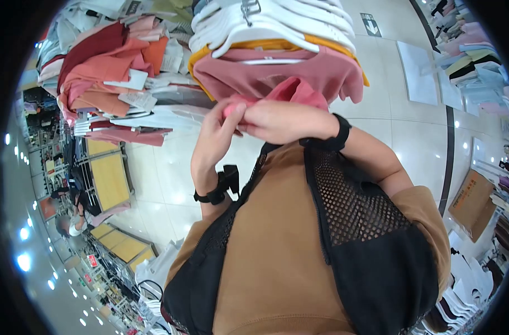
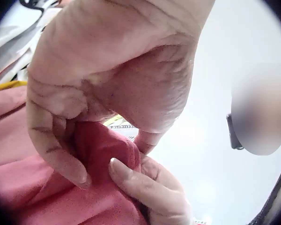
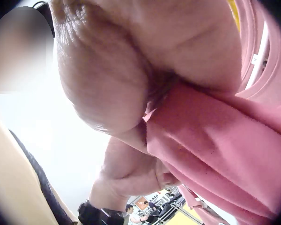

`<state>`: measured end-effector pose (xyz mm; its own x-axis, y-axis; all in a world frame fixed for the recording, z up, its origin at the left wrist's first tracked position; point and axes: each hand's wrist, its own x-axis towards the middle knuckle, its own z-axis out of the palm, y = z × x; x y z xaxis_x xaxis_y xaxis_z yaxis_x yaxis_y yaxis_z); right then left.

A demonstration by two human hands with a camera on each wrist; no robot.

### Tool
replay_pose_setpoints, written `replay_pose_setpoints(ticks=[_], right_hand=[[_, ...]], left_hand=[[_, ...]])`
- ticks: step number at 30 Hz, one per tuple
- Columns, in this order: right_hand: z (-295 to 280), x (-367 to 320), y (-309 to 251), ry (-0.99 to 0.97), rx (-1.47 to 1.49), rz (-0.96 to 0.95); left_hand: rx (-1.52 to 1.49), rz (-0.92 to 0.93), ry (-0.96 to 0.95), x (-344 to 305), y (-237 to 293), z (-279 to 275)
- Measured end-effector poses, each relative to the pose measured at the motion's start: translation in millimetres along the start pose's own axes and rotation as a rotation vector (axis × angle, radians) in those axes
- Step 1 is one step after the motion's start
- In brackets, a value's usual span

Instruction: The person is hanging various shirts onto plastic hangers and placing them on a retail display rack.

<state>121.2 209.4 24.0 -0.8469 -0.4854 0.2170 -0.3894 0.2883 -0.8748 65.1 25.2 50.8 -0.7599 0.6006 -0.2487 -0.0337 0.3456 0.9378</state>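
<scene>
A pink garment point(image 1: 271, 72) hangs on a white hanger at the front of a rack. Part of its pink cloth point(image 1: 310, 97) is pulled toward the person's chest. My left hand point(image 1: 212, 137) and right hand point(image 1: 290, 120) meet at the end of this cloth. In the left wrist view, the left hand point(image 2: 117, 61) curls its fingers round the pink fabric point(image 2: 103, 201), close to the right hand's thumb. The right wrist view has the right hand point(image 3: 154, 51) gripping the gathered fabric point(image 3: 215, 126); its fingertips are mostly hidden. Below it is the left hand point(image 3: 131, 173).
White hangers point(image 1: 276, 22) are packed behind the pink garment, with a yellow one point(image 1: 201, 72) just behind it. Orange and red clothes point(image 1: 106, 72) crowd the left. A cardboard box point(image 1: 471, 204) lies at the right; people point(image 1: 70, 223) are far off at the left.
</scene>
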Motion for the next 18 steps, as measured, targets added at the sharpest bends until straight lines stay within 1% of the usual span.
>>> replay_pose_setpoints(ticks=[1,2,4,5,6,8,9,10,12,13,17,18], right_hand=[[-2.4,-2.6,-7.3,-0.031,-0.011,0.043],[-0.3,-4.4,-7.5,-0.036,-0.115,0.026],[1.8,-9.2,-9.9,-0.090,-0.232,-0.003],[8.5,-12.2,-10.5,-0.079,-0.281,0.008],[14.6,-13.5,-8.2,-0.071,-0.288,0.009],[23.7,-16.2,-6.4,-0.121,-0.372,-0.022],[25.1,-17.4,-7.7,-0.133,-0.394,-0.002],[23.4,-18.7,-7.7,-0.125,-0.394,-0.001],[20.2,-19.9,-7.2,-0.244,-0.422,0.050],[19.5,-21.7,-7.0,-0.237,-0.421,0.052],[19.9,-24.5,-3.5,-0.205,-0.404,0.054],[19.7,-24.9,-3.6,-0.189,-0.397,0.061]], left_hand=[[-0.019,-0.053,-0.035,2.4,-1.9,-1.8],[-0.014,-0.042,-0.034,6.4,-1.8,-5.8],[0.153,-0.284,-0.218,14.4,1.2,-10.3],[0.216,-0.328,-0.261,21.6,-5.8,-11.2],[0.221,-0.320,-0.265,30.5,-15.2,-14.7],[0.397,-0.419,-0.592,46.0,-31.8,-21.5],[0.472,-0.401,-0.628,50.5,-34.8,-18.4],[0.479,-0.401,-0.631,51.7,-36.8,-14.0],[0.640,-0.341,-0.642,53.7,-37.9,-5.9],[0.661,-0.361,-0.668,55.6,-33.9,-3.1],[0.687,-0.393,-0.674,60.1,-21.3,3.5],[0.744,-0.410,-0.681,61.6,-16.8,7.0]])
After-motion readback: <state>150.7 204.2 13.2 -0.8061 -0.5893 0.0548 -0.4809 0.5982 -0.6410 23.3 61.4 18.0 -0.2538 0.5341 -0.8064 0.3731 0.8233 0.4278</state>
